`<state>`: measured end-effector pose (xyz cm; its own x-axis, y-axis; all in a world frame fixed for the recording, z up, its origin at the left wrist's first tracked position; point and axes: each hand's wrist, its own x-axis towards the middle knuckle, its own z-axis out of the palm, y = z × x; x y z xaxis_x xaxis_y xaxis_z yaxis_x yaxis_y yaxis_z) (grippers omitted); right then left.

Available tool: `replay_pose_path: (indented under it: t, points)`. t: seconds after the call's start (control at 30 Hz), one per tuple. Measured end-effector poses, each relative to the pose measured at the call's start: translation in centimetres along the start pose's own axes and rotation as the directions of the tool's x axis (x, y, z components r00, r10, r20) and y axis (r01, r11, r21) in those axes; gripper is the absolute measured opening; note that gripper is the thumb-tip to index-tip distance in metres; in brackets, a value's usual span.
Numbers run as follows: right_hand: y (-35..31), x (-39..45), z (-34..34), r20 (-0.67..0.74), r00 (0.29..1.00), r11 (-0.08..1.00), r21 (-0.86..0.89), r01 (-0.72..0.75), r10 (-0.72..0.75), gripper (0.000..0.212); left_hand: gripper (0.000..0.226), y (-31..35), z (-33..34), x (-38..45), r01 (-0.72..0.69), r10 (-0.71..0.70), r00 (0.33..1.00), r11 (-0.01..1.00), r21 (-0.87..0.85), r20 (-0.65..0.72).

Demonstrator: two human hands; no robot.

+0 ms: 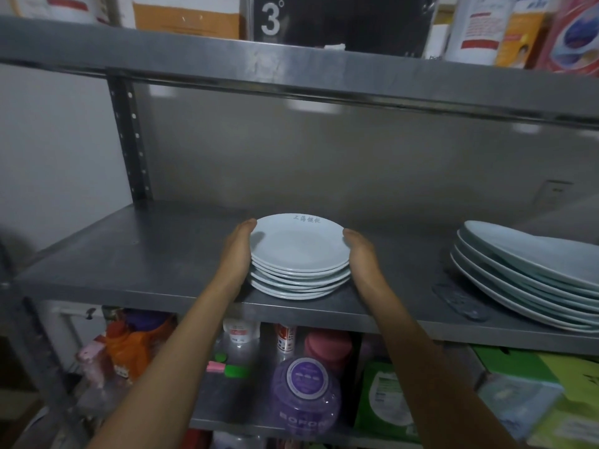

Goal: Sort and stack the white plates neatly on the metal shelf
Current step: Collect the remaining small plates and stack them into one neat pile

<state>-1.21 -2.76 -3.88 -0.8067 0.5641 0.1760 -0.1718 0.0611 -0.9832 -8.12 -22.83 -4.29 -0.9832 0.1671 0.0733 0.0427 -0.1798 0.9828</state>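
Observation:
A stack of several small white round plates [298, 251] stands near the front edge of the grey metal shelf [155, 254], at its middle. The top plate carries small grey lettering on its far rim. My left hand [238, 251] presses flat against the stack's left side. Against the stack's right side lies my right hand [364, 256], so the plates are held between both palms. The fingertips of both hands reach toward the back of the stack. The stack's bottom rests on the shelf.
A stack of several larger white oval plates [525, 273] fills the shelf's right end, with a dark flat object [460, 301] in front of it. Boxes and bottles stand on the shelf above. Below are bottles, a purple jar [306, 400] and green packs.

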Motion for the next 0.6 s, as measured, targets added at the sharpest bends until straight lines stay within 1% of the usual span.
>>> replay_pose_path:
  t: [0.1, 0.2, 0.27, 0.33, 0.37, 0.4, 0.47, 0.6]
  points:
    - [0.7, -0.7, 0.7, 0.028, 0.999, 1.000, 0.000, -0.029, 0.029, 0.019, 0.046, -0.8, -0.1, 0.1, 0.033, -0.033, 0.999, 0.999, -0.036, 0.001]
    - [1.4, -0.9, 1.0, 0.072, 0.995, 0.997, 0.022, -0.078, 0.076, 0.025, 0.048, -1.0, -0.6, 0.3, 0.062, -0.060, 0.998, 0.996, -0.063, 0.026]
    - [1.2, -0.8, 0.8, 0.082, 0.993, 0.996, 0.025, -0.090, 0.087, 0.027, 0.046, -0.9, -0.8, 0.6, 0.071, -0.069, 0.996, 0.996, -0.052, 0.049]
    - [0.9, -0.4, 0.5, 0.075, 0.994, 0.996, 0.041, -0.085, 0.081, 0.023, 0.045, -0.8, -1.0, 0.7, 0.074, -0.072, 0.995, 0.997, -0.026, 0.069]
    - [0.7, -0.3, 0.3, 0.064, 0.995, 0.996, 0.039, -0.082, 0.079, 0.026, 0.047, -0.6, -1.0, 0.7, 0.079, -0.076, 0.994, 0.996, -0.030, 0.080]
    - [0.6, -0.1, 0.3, 0.057, 0.995, 0.996, 0.027, -0.079, 0.077, 0.033, 0.049, -0.5, -0.9, 0.7, 0.087, -0.083, 0.993, 0.995, -0.042, 0.082]
    - [0.4, -0.1, 0.5, 0.065, 0.994, 0.996, 0.014, -0.088, 0.087, 0.045, 0.052, -0.5, -0.7, 0.5, 0.100, -0.097, 0.994, 0.993, -0.054, 0.050]
    - [0.8, -0.2, 1.0, 0.073, 0.994, 0.996, 0.015, -0.085, 0.084, 0.041, 0.042, -0.7, -0.3, 0.5, 0.037, -0.038, 0.999, 0.998, -0.051, -0.020]
